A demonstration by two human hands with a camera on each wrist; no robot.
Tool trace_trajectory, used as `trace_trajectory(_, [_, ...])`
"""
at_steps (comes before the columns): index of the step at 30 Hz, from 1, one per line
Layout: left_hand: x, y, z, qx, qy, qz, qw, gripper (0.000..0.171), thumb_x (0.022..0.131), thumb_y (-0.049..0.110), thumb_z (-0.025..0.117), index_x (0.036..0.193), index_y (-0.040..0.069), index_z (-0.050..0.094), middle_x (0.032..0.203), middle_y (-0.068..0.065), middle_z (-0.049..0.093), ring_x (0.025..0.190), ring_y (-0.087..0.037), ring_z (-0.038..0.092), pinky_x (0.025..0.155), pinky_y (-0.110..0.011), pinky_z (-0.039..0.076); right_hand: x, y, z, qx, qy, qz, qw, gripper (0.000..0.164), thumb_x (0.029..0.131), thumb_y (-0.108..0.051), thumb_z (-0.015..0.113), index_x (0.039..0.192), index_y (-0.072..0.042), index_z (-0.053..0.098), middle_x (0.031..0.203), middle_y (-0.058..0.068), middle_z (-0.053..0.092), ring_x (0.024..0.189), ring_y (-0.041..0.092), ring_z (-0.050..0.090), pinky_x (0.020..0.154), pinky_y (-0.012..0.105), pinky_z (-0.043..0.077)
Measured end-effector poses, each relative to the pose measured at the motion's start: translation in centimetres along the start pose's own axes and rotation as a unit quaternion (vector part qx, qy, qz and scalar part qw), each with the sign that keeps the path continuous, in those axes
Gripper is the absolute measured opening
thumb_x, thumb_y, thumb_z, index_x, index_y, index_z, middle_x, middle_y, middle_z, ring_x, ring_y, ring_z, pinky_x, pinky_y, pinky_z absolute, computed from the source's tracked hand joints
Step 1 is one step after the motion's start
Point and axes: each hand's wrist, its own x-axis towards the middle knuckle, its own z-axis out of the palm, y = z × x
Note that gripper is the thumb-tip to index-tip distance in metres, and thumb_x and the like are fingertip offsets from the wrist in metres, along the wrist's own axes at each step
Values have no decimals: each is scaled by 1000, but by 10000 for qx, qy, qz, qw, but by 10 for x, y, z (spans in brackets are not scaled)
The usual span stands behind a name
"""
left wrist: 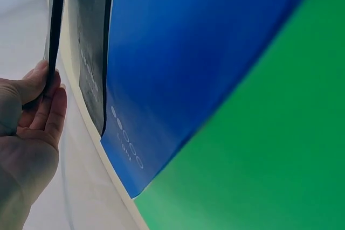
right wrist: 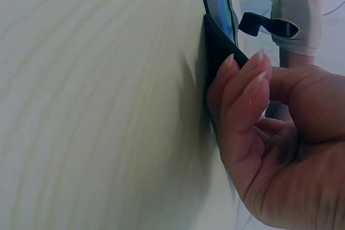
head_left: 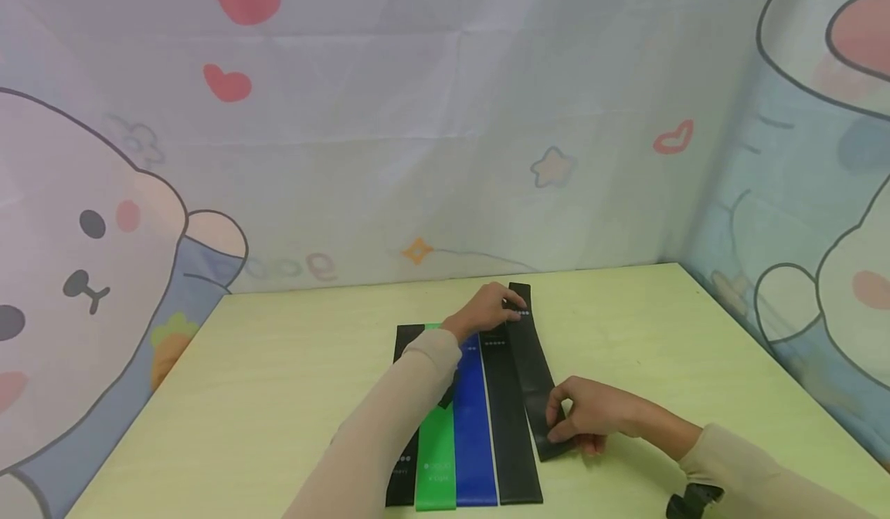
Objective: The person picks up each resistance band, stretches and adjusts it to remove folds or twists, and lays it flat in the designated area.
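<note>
A black flat resistance band (head_left: pixel 534 368), the rightmost, slants between my two hands. My left hand (head_left: pixel 484 309) pinches its far end; in the left wrist view, thumb and fingers close on the band's edge, clear of the bands below. Near its close end, my right hand (head_left: pixel 594 411) grips it between thumb and fingers, and the right wrist view has that end lifted off the tabletop. Side by side to the left lie another black band (head_left: pixel 514 434), a blue band (head_left: pixel 476 434), a green band (head_left: pixel 436 457) and a further black band (head_left: pixel 401 492). My left forearm hides parts of them.
The bands lie on a pale yellow wood-grain table (head_left: pixel 278 395). Behind it hangs a cartoon-printed cloth (head_left: pixel 389 117), which also covers both sides. A black strap (head_left: pixel 695 497) is on my right wrist.
</note>
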Motion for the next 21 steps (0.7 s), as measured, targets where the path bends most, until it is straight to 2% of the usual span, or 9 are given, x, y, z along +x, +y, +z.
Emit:
trace_trajectory(7, [0, 0, 2, -73, -16, -79, 9999, 24, 93, 8, 72, 117, 7, 74, 120, -8, 69, 98, -21, 65, 83, -30, 53, -3, 2, 1, 100, -19, -5, 9999, 17, 86, -11, 79, 90, -6, 63, 54, 4, 56, 39, 10, 50, 37, 22, 41])
trace_trajectory(21, [3, -3, 9, 443, -5, 59, 9990, 24, 87, 9, 79, 110, 7, 76, 117, -7, 70, 118, -23, 60, 101, -30, 46, -7, 2, 3, 294, -299, -10, 9991, 17, 86, -11, 78, 91, -3, 63, 54, 4, 55, 40, 10, 45, 38, 21, 39])
